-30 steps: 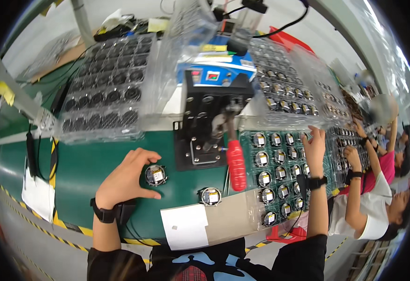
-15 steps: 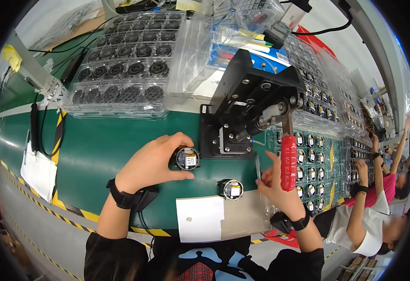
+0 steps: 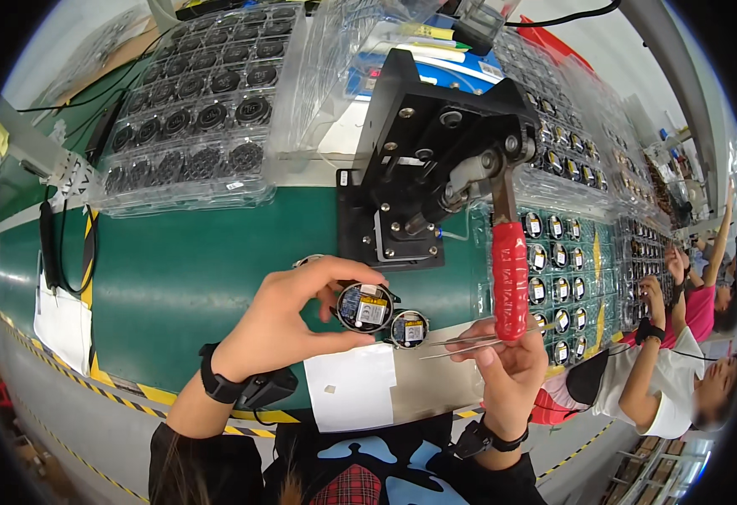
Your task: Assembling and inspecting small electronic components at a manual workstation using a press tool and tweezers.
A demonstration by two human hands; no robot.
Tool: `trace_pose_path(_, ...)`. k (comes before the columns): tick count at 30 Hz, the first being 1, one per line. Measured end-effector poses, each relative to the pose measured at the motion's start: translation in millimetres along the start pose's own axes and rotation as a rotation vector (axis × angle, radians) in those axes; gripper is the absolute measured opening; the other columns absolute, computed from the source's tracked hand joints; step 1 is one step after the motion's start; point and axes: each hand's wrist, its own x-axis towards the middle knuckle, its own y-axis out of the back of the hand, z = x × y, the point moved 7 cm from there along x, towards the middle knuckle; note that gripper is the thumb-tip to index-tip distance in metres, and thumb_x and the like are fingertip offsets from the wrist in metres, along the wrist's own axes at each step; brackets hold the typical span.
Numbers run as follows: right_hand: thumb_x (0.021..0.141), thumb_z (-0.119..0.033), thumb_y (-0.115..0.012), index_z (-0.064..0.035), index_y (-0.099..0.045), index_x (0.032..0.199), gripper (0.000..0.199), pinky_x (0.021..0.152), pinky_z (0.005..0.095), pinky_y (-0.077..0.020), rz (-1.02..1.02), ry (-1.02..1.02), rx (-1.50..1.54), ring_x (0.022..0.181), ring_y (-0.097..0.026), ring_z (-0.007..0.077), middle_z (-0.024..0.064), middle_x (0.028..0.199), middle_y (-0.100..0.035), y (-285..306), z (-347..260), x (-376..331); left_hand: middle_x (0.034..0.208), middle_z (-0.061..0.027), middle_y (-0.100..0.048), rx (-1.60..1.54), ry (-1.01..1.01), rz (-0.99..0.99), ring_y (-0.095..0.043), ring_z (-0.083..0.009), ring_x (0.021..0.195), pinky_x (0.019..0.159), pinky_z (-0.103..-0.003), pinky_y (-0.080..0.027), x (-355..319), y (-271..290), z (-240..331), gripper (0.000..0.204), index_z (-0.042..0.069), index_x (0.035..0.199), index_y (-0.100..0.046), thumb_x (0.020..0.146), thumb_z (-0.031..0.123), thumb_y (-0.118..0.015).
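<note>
My left hand (image 3: pixel 280 324) holds a round watch case (image 3: pixel 365 308) between thumb and fingers, its open side up. Inside it show a battery with a white label and blue circuit board. Right beside it a second open watch case (image 3: pixel 409 329) rests near a white paper sheet (image 3: pixel 350 387). With my right hand (image 3: pixel 510 370) I grip thin metal tweezers (image 3: pixel 457 345), their tips pointing left toward that second case. A small round part (image 3: pixel 308 260) peeks out behind my left hand, mostly hidden.
A black toggle press (image 3: pixel 423 168) stands ahead, its red handle (image 3: pixel 510 278) hanging just above my right hand. Clear trays of dark round parts (image 3: pixel 191 118) lie far left. To the right, a tray (image 3: pixel 558 286) holds open watch cases. Co-workers (image 3: pixel 659 379) sit farther right.
My left hand has moved right with a watch case, close to the second one. My right hand has lifted the tweezers and turned them to point left. The view has shifted slightly.
</note>
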Motion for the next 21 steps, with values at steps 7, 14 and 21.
trace_pose_path(7, 0.082, -0.008, -0.065, 0.0039, -0.048, 0.103, 0.03, 0.06, 0.0336, -0.0551, 0.138, 0.07, 0.025, 0.068, -0.064, 0.0247, 0.0164, 0.088, -0.057, 5.6, 5.0, -8.0, 0.094, -0.0109, -0.061, 0.43, 0.169, -0.141, -0.063, -0.0191, 0.075, 0.057, -0.029, -0.049, -18.3, -34.2, -1.7, 0.046, 0.002, 0.107, -0.051, 0.071, 0.015, -0.077)
trace_pose_path(14, 0.078, 0.0, -0.068, 0.0011, -0.044, 0.093, 0.028, 0.068, 0.0333, -0.059, 0.072, -0.006, 0.119, 0.076, -0.064, 0.0186, 0.013, 0.087, -0.058, 13.8, 10.7, -9.7, 0.101, -0.01, -0.054, 0.706, 0.117, -0.116, -0.063, -0.026, 0.076, 0.057, -0.034, -0.05, -21.0, -42.7, -7.0, 0.045, 0.004, 0.101, -0.049, 0.069, 0.021, -0.077)
trace_pose_path(21, 0.078, 0.0, -0.067, 0.0001, -0.043, 0.091, 0.028, 0.061, 0.0287, -0.0566, 0.078, -0.045, 0.084, 0.067, -0.063, 0.0159, 0.0117, 0.084, -0.059, 13.2, 16.5, -13.3, 0.105, -0.0077, -0.051, 0.873, 0.127, -0.147, -0.062, -0.0269, 0.076, 0.059, -0.036, -0.051, -25.5, -35.5, -5.8, 0.051, 0.005, 0.104, -0.051, 0.065, 0.023, -0.079)
